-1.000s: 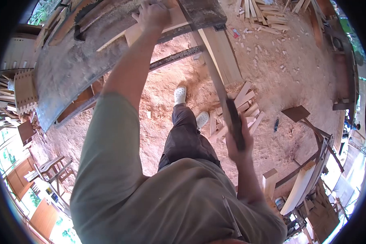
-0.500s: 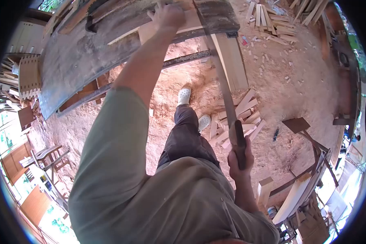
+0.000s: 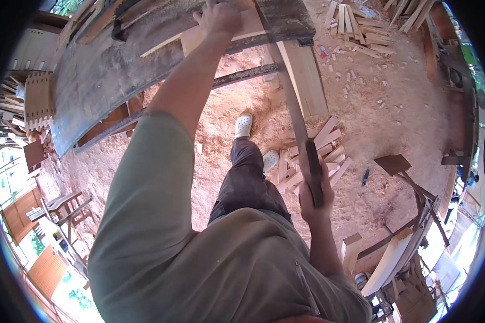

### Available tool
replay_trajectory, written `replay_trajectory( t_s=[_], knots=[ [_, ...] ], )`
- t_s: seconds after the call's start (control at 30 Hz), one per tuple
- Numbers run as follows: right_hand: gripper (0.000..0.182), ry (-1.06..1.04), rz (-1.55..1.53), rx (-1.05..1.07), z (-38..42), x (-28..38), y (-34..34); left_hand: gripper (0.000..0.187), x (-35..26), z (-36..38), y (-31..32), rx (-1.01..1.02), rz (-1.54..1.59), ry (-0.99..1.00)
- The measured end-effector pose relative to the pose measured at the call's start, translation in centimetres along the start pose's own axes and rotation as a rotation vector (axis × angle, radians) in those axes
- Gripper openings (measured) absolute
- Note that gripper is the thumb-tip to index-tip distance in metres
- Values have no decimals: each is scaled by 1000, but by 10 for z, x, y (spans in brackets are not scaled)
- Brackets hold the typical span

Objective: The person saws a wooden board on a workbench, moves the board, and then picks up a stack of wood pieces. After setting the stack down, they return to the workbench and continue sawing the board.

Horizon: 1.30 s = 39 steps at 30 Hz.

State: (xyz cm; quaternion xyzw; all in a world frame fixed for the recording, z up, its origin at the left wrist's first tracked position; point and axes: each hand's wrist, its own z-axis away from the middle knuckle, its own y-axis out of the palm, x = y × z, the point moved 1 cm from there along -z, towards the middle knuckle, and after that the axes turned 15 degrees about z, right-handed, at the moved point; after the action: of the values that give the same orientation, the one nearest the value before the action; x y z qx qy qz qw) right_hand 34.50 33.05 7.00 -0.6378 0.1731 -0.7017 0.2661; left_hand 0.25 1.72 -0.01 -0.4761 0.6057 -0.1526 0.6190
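My left hand [image 3: 219,20] holds down a pale wooden board [image 3: 250,24] lying on the workbench [image 3: 113,70]. Its thumb points left, and the fingertips are partly cut off by the top of the view. Closed around the dark handle of a handsaw is my right hand [image 3: 308,203], low on the right side of my body. The long saw blade [image 3: 292,97] runs up and away to the right end of the board, where it lies against the edge. The exact contact between teeth and wood is blurred.
Offcuts [image 3: 328,141] lie in a pile on the sawdust-covered floor beside my feet. A wide plank [image 3: 306,81] leans under the bench end. More cut strips [image 3: 355,24] are heaped at the upper right. A dark frame saw [image 3: 125,27] rests on the bench.
My right hand and the saw handle have moved forward, pushing the saw up towards the bench. My left hand stays on the board, with the view shifted slightly.
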Motion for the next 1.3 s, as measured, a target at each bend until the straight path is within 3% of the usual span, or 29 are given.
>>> replay_trajectory(
  t_s=[0.03, 0.1, 0.13, 0.23, 0.37, 0.43, 0.53, 0.6, 0.67, 0.73, 0.87, 0.97, 1.13, 1.3],
  knots=[
    [61, 0, -11, 4, -5, -4, 2, 30, 5, -5, 4, -51, -20, -3],
    [61, -225, 44, -96, -29, -3, 6, 29, 6, -4, 5, -22, -12, -1],
    [60, -97, -73, -42, -66, -2, 18, 29, 1, -1, -1, 5, 6, 1],
    [56, -43, -113, 39, -179, 50, 41, 28, -15, 9, -25, 124, -10, 27],
    [60, -232, -65, -124, -161, 29, 55, 30, 4, -2, -7, 77, 44, 45],
    [61, -74, -124, -77, -99, 13, 38, 41, 23, -9, 11, 9, -104, 93],
    [60, -41, -73, -70, -35, 4, 3, 40, 9, -3, 2, 48, -182, 9],
    [59, -33, -83, -3, -25, 12, -6, 39, 12, -5, 5, 45, -216, 124],
    [59, -83, -104, 7, -53, 15, 3, 39, 23, -11, 11, -21, -133, 23],
    [59, 14, -143, 35, -110, 27, 27, 38, 28, -7, 14, 33, -225, 50],
    [57, -36, -199, -29, -189, 38, 51, 39, 6, -5, -5, 28, -160, 70],
    [55, -50, -298, -92, -182, 34, 47, 42, 14, -8, -1, 6, -143, -27],
    [58, -46, -367, -134, -170, 25, 53, 44, 9, -4, -5, 5, -154, -9],
    [59, 7, -313, -19, -171, 24, 60, 46, 13, -8, -3, 11, -169, -51]
  ],
)
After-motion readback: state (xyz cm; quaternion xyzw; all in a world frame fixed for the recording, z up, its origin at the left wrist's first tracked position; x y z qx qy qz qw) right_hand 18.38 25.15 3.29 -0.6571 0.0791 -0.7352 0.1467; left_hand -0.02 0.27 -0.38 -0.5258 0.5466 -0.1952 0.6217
